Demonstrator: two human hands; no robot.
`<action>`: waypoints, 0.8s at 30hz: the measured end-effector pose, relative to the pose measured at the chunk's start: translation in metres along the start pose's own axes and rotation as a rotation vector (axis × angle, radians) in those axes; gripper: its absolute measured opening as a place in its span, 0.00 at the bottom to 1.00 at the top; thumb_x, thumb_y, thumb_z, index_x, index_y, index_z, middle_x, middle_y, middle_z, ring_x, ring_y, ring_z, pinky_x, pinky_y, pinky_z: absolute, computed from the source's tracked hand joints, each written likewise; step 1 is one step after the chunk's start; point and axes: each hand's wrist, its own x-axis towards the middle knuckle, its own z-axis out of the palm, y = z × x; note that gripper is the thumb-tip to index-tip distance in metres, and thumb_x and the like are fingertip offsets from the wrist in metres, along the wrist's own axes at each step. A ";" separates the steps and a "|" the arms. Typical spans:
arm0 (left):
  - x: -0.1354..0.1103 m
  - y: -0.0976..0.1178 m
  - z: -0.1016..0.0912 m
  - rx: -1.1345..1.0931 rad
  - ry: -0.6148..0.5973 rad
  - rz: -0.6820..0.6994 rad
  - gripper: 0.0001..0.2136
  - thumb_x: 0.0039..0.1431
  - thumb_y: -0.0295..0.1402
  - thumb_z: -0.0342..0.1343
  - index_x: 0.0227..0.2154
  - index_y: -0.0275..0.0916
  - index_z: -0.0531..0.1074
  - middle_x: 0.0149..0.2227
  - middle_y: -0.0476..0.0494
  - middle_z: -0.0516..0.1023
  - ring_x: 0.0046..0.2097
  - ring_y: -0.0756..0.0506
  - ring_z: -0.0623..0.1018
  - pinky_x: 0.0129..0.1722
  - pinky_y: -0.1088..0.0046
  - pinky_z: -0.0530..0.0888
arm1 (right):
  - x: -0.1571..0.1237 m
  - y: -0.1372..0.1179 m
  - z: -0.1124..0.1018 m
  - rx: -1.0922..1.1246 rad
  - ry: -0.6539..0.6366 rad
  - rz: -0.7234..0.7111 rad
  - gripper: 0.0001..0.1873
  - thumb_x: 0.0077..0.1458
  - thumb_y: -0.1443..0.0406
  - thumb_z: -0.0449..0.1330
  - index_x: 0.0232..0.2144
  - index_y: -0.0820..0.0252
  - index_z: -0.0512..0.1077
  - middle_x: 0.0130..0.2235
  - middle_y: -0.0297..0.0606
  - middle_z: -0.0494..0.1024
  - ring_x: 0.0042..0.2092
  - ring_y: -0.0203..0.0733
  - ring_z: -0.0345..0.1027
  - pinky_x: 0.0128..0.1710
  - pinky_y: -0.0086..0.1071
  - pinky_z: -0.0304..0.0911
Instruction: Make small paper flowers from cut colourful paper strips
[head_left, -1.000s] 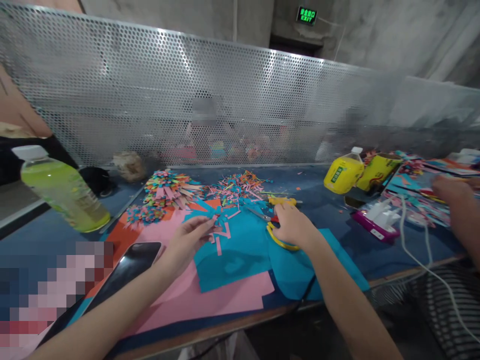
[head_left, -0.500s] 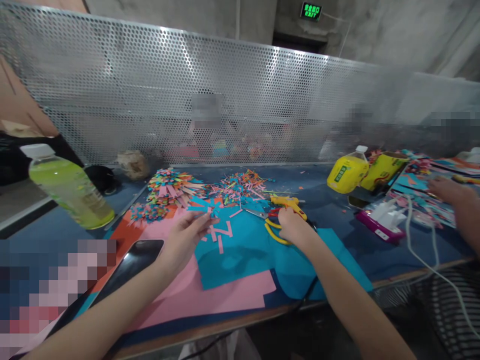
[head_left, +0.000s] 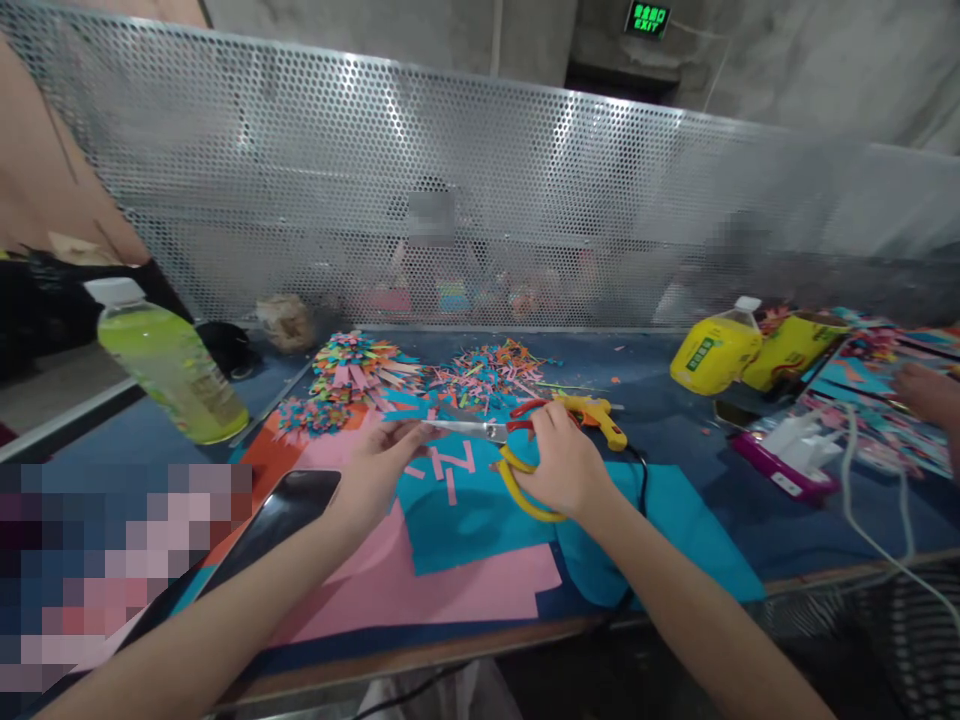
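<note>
The scissors (head_left: 517, 455) have yellow and red handles and silver blades. Teal-blue sheets (head_left: 465, 510) carry pink strips (head_left: 450, 465) and overlap pink paper (head_left: 420, 590) and an orange sheet (head_left: 259, 465) on the dark blue tabletop (head_left: 675, 420). Toward its far edge are multicoloured scraps (head_left: 487, 365), a white-capped lime-green bottle (head_left: 172, 365) and a yellow glue gun (head_left: 596, 412).

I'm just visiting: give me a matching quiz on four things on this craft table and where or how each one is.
1 scissors
2 green drink bottle
3 phone
4 glue gun

A standing upright, far left
B lying flat, screen dark
C held in the right hand
D lying just beyond that hand

Pairs: 1-C, 2-A, 3-B, 4-D
</note>
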 end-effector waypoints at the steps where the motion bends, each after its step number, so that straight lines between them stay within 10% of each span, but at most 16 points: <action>1: -0.001 -0.001 0.000 0.031 -0.009 0.010 0.09 0.41 0.35 0.62 0.25 0.36 0.73 0.27 0.46 0.77 0.32 0.48 0.76 0.30 0.76 0.70 | -0.001 -0.001 0.002 -0.023 -0.009 0.003 0.23 0.41 0.50 0.56 0.32 0.63 0.62 0.36 0.45 0.64 0.36 0.46 0.63 0.30 0.34 0.62; 24: -0.005 0.002 0.001 0.020 -0.079 0.051 0.09 0.44 0.35 0.60 0.29 0.37 0.71 0.29 0.47 0.76 0.35 0.46 0.77 0.29 0.76 0.70 | -0.002 0.000 0.002 -0.189 -0.062 0.041 0.23 0.43 0.49 0.56 0.33 0.63 0.64 0.38 0.42 0.67 0.36 0.43 0.65 0.25 0.30 0.59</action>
